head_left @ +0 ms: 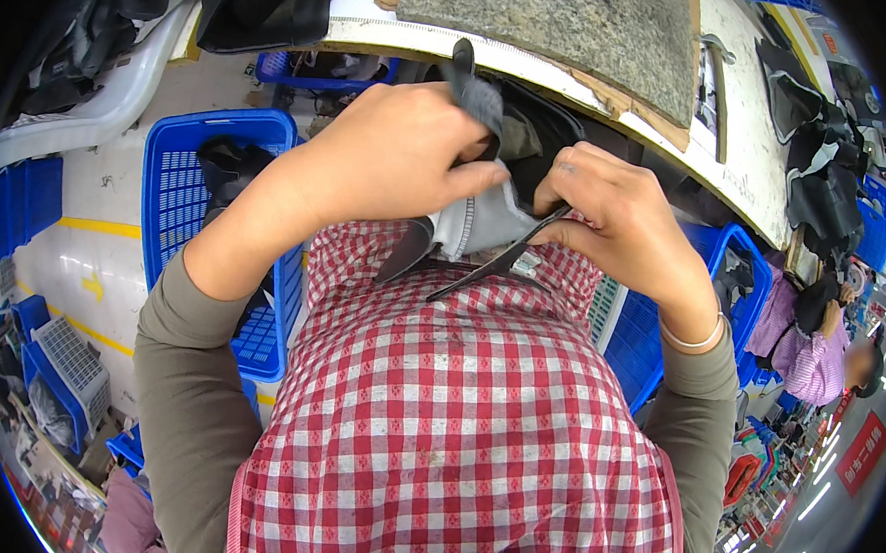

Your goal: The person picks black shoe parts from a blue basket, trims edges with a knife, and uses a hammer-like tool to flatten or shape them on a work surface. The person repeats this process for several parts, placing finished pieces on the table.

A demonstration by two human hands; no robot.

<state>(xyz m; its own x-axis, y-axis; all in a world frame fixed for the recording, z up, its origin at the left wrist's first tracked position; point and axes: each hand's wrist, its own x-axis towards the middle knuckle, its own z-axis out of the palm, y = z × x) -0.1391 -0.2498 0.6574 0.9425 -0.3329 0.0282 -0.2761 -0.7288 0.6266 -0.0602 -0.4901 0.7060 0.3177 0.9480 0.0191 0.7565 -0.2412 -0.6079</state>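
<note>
Over my lap I hold a black leather shoe upper (491, 224) whose pale grey lining and a line of stitching face up. My left hand (405, 149) is closed with thumb and fingers round a dark strip that sticks up at its far side. On the right, my right hand (612, 210) pinches the edge of the upper between thumb and bent fingers. The dark flaps hang down toward my red checked apron (457, 397). More black material lies just beyond the hands, partly in shadow.
A stone slab (545, 42) lies on the white workbench (729, 171) ahead, with a hammer (717, 66) beside it. Blue baskets (221, 120) with black pieces stand on both sides. Black leather pieces (823, 186) lie at the bench's right end. Another person (814, 361) sits far right.
</note>
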